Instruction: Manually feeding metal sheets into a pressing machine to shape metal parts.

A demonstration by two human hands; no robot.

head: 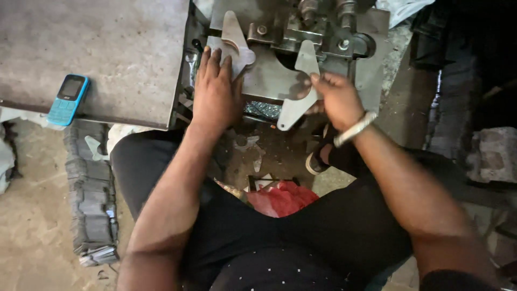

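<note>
On press bed, left hand flat on metal blank, right hand pinching second blank

Flat grey sheet-metal blank in right hand, dull silver, no pattern. Second grey metal blank under left hand, same tone. Silver bangle on the wrist. Bright blue keypad phone, dark screen, on rusty grey-brown steel table. Crumpled red cloth. Black trousers with tiny white dots.
</note>
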